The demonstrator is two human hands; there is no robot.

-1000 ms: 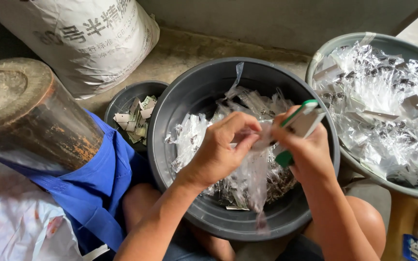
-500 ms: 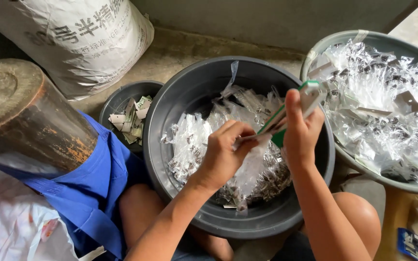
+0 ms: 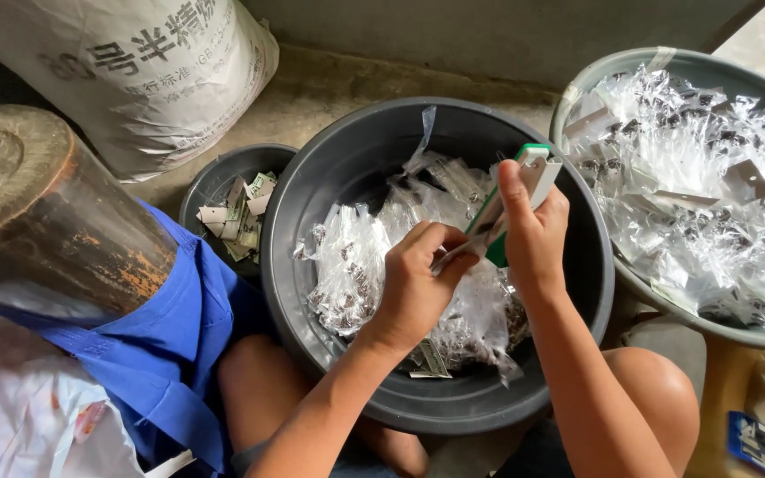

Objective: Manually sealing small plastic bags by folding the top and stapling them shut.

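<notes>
Gripping a green and white tool (image 3: 515, 199), the right hand (image 3: 533, 235) is closed above the dark basin (image 3: 356, 159). The left hand (image 3: 418, 283) pinches a clear packet (image 3: 453, 257) at the tool. Farther right, a second basin (image 3: 666, 66) is full of packets.

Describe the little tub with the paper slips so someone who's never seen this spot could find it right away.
Start at the large dark grey basin in the middle, where both hands work. Just left of its rim, below the white printed sack, sits the small dark tub. It is the smallest of the round containers and holds flat white and green paper slips, not clear plastic packets.
</notes>
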